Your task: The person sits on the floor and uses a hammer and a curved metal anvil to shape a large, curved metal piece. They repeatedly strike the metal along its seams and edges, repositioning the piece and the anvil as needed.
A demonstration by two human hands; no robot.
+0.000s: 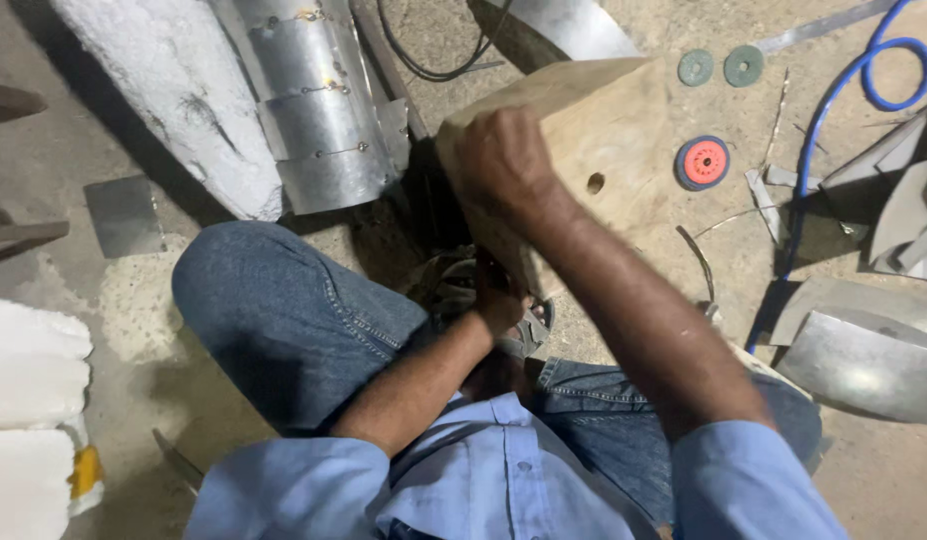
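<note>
Right hand (503, 155) of yours is clamped over the wooden block's (603, 140) near top corner on the floor, forearm angled down; left hand (501, 305) is fisted under its lower edge.

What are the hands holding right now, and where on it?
The right hand grips the wooden block at its top near corner. The left hand is at the block's lower edge; its grip cannot be told.

tan wood block (593, 130), blue hose (833, 100), red disc (702, 162)
</note>
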